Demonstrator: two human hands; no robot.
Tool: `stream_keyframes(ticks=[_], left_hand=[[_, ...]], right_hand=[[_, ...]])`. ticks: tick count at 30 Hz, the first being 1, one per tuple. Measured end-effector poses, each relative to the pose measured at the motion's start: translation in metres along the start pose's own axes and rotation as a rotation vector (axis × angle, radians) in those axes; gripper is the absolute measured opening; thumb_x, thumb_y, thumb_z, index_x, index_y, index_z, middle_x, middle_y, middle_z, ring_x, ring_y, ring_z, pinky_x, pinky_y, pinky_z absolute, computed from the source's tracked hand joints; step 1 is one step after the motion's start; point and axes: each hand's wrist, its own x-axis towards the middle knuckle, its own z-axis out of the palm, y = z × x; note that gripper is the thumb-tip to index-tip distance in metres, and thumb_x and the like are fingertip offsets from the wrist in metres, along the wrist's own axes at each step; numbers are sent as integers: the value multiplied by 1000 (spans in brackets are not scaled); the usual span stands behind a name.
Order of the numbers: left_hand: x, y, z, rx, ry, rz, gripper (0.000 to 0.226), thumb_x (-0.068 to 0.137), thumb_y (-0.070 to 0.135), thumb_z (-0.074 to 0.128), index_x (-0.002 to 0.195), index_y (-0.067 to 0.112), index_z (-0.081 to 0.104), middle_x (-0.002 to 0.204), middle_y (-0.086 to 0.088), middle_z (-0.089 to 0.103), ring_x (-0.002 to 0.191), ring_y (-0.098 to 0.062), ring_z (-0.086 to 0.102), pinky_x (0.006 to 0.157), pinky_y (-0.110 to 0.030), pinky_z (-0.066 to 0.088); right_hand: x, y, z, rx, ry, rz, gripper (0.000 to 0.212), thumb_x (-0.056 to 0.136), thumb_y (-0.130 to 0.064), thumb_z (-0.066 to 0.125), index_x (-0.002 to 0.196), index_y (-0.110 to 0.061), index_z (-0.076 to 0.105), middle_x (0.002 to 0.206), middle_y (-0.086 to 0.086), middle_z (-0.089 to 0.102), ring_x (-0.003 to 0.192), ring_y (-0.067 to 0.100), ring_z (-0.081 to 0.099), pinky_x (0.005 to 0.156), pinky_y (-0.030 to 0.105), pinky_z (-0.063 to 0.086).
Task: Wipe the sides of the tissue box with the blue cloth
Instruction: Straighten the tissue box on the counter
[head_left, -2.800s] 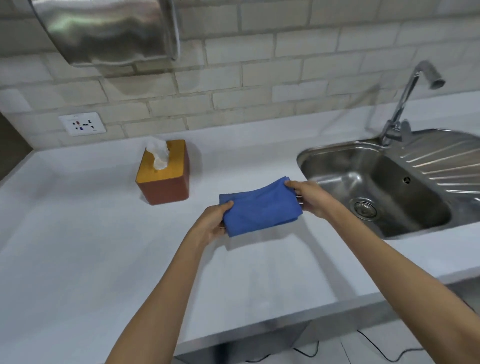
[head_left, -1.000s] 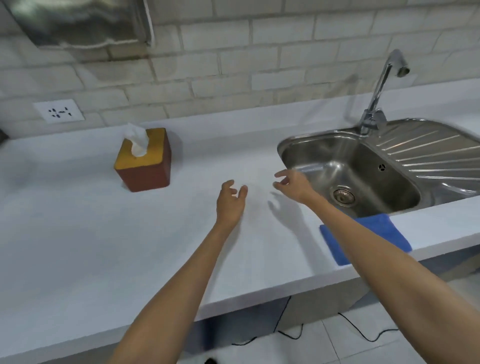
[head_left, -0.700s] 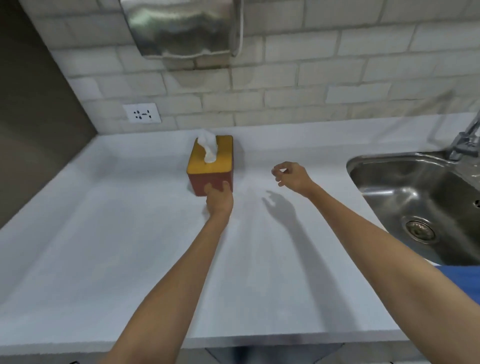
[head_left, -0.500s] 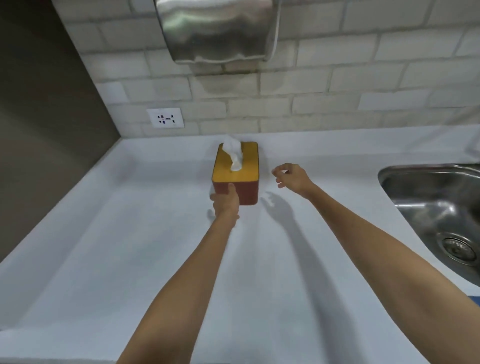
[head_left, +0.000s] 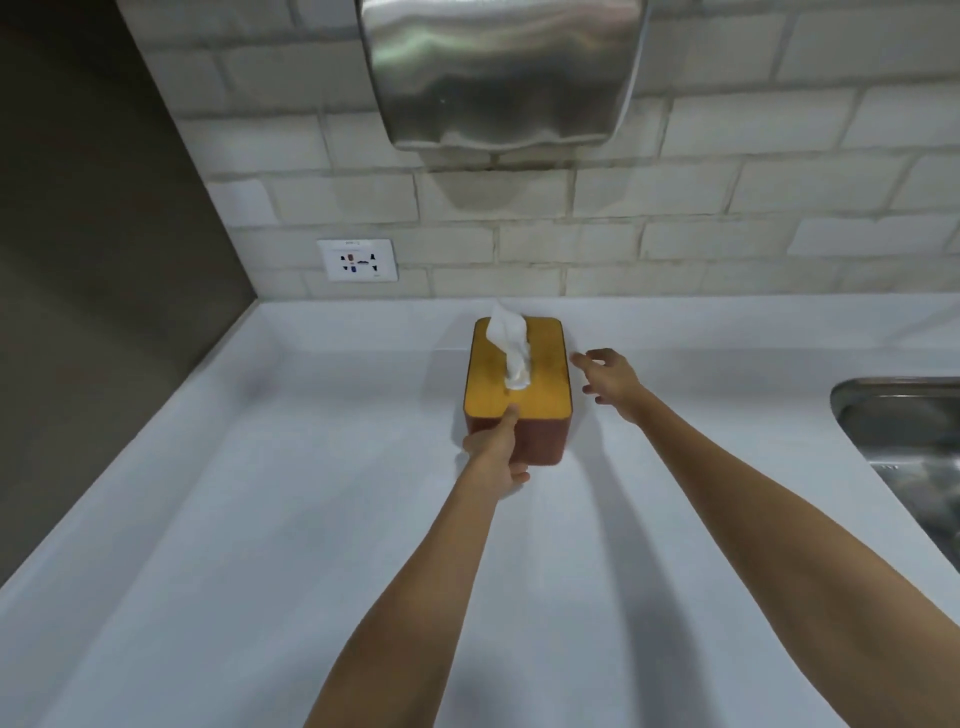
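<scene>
1. Setting: a white countertop (head_left: 270, 519) that runs into a corner, with a pale brick wall behind it. A steel wall-mounted unit (head_left: 498, 73) (dryer or dispenser, can't say which) hangs overhead, there's a wall socket (head_left: 357, 260) lower left, and the rim of a steel sink (head_left: 904, 415) pokes in at the right edge.

2. The tissue box (head_left: 540, 436) sits near the back wall, pretty much dead ahead. It has reddish-brown sides and a yellow wooden-looking lid, with a white tissue (head_left: 511, 351) sticking up. Its long axis runs away from the person, toward the wall.

3. Left hand (head_left: 496, 457) is the one on the box: it's at the near left corner, thumb up over the lid's front edge, fingers apparently wrapped round the left side (mostly hidden, so I can't say how tight). Looks like a steadying hold to me.

4. Right hand (head_left: 610, 382) floats just off the box's right side, fingers loosely spread, empty and touching nothing.

5. The catch: no blue cloth anywhere in view. So my read is no wiping is happening yet. The right hand is closest to the right face, but it'd need the cloth first.
</scene>
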Motion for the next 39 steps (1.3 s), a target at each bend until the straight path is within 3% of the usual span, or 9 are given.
stream_keyframes(ticks=[3,5,7,12,14,17,25,32,39], left_hand=[[11,16,-24,169,-53,30,57,89,45,56,133,12,42,125,-19,60,93,-32,65,97,-48,45],[23,35,-41,279,-37,83,37,90,42,56,108,10,51,81,-14,62,56,-20,51,77,-39,51],[38,58,-52,331,38,166,22,90,29,58,95,9,51,71,-10,53,49,-17,46,63,-33,52],[71,98,-53,294,224,297,15,87,5,57,102,3,56,98,-18,59,78,-32,61,83,-51,54],[80,107,-49,322,272,326,40,88,5,56,127,4,47,121,-21,57,100,-37,61,88,-51,55],[87,116,-39,397,346,399,43,92,14,51,133,7,43,133,-21,52,115,-38,56,93,-48,52],[100,133,-22,468,322,500,49,100,36,27,138,7,38,141,-18,47,127,-34,44,103,-40,37],[108,139,-21,424,204,471,59,98,51,21,141,13,31,146,-14,39,132,-30,39,105,-38,32],[109,141,-26,412,134,436,67,94,60,19,146,17,25,152,-10,32,138,-27,32,112,-39,26]], right_hand=[[17,-2,0,46,21,31,61,91,-39,53,140,-8,36,138,15,47,124,31,49,102,39,41],[28,-3,-1,73,36,45,62,90,-39,52,142,-10,34,132,13,49,120,27,49,94,35,41],[39,-4,-2,77,61,44,63,90,-40,52,142,-12,33,138,12,47,123,28,48,88,31,40],[58,-1,-1,85,49,12,66,87,-40,57,143,-15,32,141,12,47,127,27,47,95,29,36],[61,1,3,33,37,-6,61,86,-39,59,139,-16,39,131,11,55,114,23,53,91,27,38],[65,3,8,-47,91,-52,51,84,-36,61,130,-16,49,107,7,63,90,17,54,80,25,38],[69,7,17,13,208,-64,38,82,-24,62,118,-13,55,86,1,59,80,17,55,76,26,40],[68,5,24,64,166,-50,43,81,-19,63,121,-11,51,102,16,68,93,32,67,91,43,53],[69,4,23,65,144,-40,44,80,-20,65,121,-11,50,95,12,66,94,31,66,91,43,53]])
